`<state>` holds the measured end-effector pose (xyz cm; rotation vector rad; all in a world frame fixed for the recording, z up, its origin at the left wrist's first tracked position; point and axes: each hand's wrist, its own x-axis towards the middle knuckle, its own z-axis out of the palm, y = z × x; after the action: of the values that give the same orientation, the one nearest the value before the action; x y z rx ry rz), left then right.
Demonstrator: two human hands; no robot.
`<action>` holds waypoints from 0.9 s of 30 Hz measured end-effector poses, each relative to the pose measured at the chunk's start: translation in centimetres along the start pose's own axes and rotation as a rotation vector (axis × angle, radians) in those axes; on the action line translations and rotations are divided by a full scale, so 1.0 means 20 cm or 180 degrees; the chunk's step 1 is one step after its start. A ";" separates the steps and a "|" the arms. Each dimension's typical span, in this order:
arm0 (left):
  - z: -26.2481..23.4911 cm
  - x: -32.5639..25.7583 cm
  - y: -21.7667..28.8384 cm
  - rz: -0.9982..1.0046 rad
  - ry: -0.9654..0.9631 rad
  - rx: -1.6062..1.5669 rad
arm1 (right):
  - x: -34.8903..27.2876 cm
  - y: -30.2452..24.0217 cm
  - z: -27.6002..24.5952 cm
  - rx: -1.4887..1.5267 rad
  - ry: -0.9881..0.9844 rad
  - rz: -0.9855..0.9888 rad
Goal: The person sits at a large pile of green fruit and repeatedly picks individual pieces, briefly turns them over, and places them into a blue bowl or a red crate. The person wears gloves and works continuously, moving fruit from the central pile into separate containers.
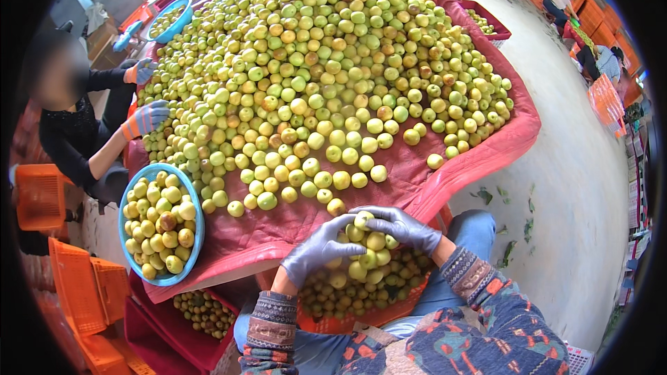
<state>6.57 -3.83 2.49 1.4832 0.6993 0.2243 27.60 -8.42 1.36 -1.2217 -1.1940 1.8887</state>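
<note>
Both my hands wear grey gloves and come together over an orange crate (389, 316) of fruit between my knees. My left hand (316, 248) and my right hand (401, 226) curve round a cluster of green jujubes (368, 243), small round yellow-green fruits. My left fingers cup the cluster from its left side; my right fingers lie over its top and right. Some lower fruits of the cluster may rest on those in the crate; I cannot tell. Just beyond my hands, a big heap of jujubes (326, 83) covers a table with a red quilted cloth (479, 167).
A blue basin (201, 236) of jujubes sits at the table's left front corner. A co-worker in striped gloves (146, 119) handles fruit at the left edge. Orange crates (80, 285) stand lower left; a red crate (497, 28) of fruit is at the far right. Leaves (511, 250) litter the floor.
</note>
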 end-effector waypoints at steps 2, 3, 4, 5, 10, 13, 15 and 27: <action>-0.01 -0.03 0.08 -0.0087 -0.0374 -0.0132 | -0.07 -0.03 -0.01 0.0037 -0.0214 0.0094; -0.03 -0.06 0.01 0.0130 -0.0515 0.0093 | -0.10 -0.05 -0.02 -0.0197 -0.0466 -0.0078; -0.05 -0.11 0.02 0.0367 -0.0656 0.0372 | -0.12 -0.06 -0.03 -0.0439 -0.0756 -0.0249; -0.06 -0.13 0.07 0.0236 -0.0936 0.0075 | -0.15 -0.10 -0.08 -0.0589 -0.1091 -0.0356; -0.07 -0.19 0.09 -0.0036 -0.1036 -0.0712 | -0.05 -0.32 -0.22 -0.0452 0.0189 -0.0661; -0.09 -0.15 0.08 0.0294 0.0688 -0.0494 | 0.30 -0.25 -0.39 -0.2250 0.1537 -0.1463; -0.15 -0.11 0.00 0.0504 0.2103 0.1309 | 0.51 -0.13 -0.40 -0.4021 0.2257 -0.1587; -0.19 -0.16 -0.03 0.0152 0.1509 0.2774 | 0.63 -0.30 -0.17 -0.3039 0.1653 -0.1793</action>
<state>1.69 -2.48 3.04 2.3120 1.2385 0.3360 25.62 5.82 1.33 -1.4668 -1.9199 0.4973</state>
